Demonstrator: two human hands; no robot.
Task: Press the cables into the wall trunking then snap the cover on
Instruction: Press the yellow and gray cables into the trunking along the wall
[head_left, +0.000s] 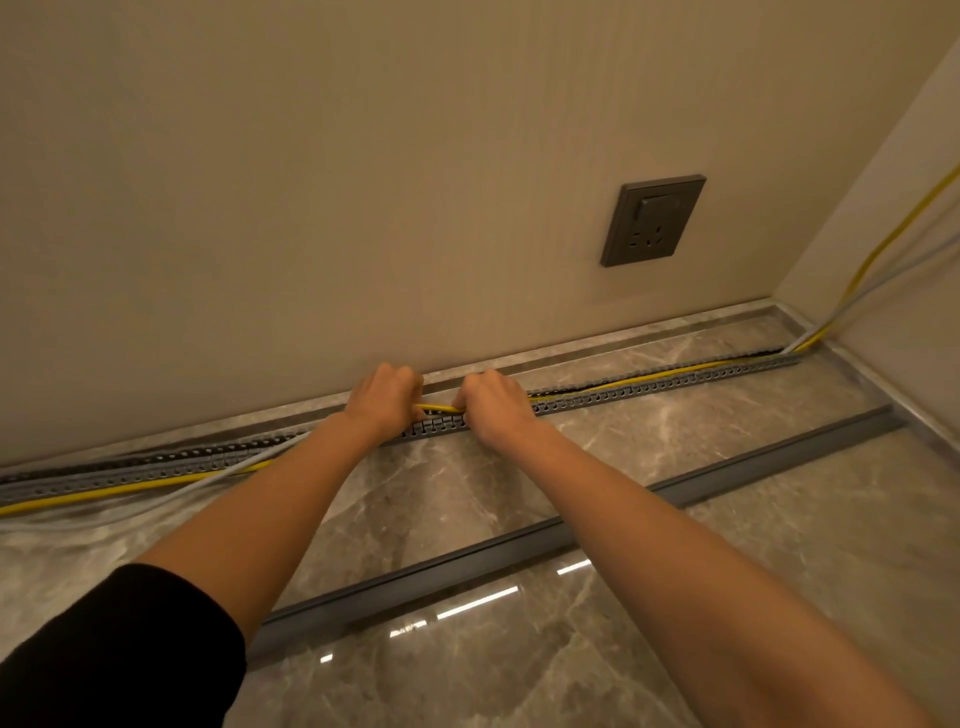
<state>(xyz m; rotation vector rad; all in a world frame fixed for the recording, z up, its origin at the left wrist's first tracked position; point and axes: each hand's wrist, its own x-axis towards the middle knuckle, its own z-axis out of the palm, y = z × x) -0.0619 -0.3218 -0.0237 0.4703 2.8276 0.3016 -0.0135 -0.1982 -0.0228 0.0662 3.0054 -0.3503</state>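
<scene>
**Two hands on the yellow cable**

Both hands, left hand (383, 400) and right hand (493, 406), pinch the yellow cable (439, 408) over the slotted trunking (649, 391) at frame centre. The cable looks springy; short grips probably suit it. The cover (571, 535) lies on the floor, lower right. Fingertips are hidden.

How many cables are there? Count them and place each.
2. The yellow cable lies in the trunking on the right, passes under both hands, then lies loose on the floor at left. The grey cable lies loose beside it at left. More may be hidden inside.
</scene>
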